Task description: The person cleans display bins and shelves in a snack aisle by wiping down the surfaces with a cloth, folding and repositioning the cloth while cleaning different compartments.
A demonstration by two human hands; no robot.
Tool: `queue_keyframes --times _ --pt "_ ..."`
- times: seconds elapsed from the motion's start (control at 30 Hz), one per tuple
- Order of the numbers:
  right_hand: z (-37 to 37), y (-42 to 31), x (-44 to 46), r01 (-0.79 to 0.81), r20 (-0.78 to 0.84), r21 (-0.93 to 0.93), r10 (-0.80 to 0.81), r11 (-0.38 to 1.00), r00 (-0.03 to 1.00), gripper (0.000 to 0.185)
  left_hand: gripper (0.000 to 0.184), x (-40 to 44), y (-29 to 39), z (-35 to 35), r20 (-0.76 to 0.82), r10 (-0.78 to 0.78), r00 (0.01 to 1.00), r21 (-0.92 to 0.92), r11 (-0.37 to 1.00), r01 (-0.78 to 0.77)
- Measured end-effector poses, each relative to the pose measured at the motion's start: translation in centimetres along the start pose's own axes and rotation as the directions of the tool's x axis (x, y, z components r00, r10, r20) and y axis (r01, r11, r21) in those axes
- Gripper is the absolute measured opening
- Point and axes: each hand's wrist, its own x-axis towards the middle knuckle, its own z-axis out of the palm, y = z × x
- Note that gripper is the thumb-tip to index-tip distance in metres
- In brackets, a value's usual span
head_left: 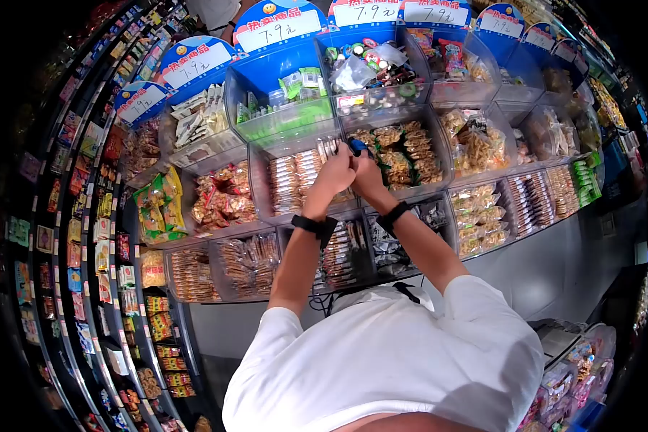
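My left hand (pixel 334 176) and my right hand (pixel 367 175) are close together over the divider between two bins, fingers bent inward. A small dark blue object (pixel 358 146) shows at the fingertips of my right hand; its kind is unclear. My left hand's fingers are closed beside it, and what they hold is hidden. Slim wrapped snack packets (pixel 296 173) stand in rows in the bin under my left hand. Beside my right hand, a bin holds bagged brown snacks (pixel 413 153).
Clear-walled bins of packaged snacks surround my hands, including red-wrapped snacks (pixel 223 196) and green-yellow bags (pixel 160 205). Blue price signs (pixel 279 26) line the back. Tall shelves (pixel 93 216) stand at left. More packages (pixel 576 367) sit at lower right.
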Motion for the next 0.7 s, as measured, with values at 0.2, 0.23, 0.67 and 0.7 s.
queue_keyframes --times 0.2,0.23,0.67,0.7 --pt "0.0 -1.0 -4.3 -0.029 -0.001 -0.299 0.03 0.954 1.0 0.018 0.024 -2.5 0.1 1.7 0.063 -0.07 0.996 -0.039 0.997 0.072" --pt "-0.2 -0.8 -3.8 0.004 -0.014 -0.256 -0.008 0.967 1.0 0.023 0.026 -2.3 0.3 1.5 0.047 -0.105 0.993 -0.079 0.991 0.108" --pt "-1.5 -0.7 5.6 -0.063 0.201 -0.297 0.127 0.953 0.971 0.043 0.053 -19.9 19.6 -24.1 -0.609 0.669 0.426 -0.315 0.289 -0.904" --pt "-1.2 -0.3 6.4 -0.08 0.205 -0.266 0.137 0.961 0.969 0.042 0.053 -20.9 19.1 -23.4 -0.651 0.634 0.419 -0.29 0.302 -0.908"
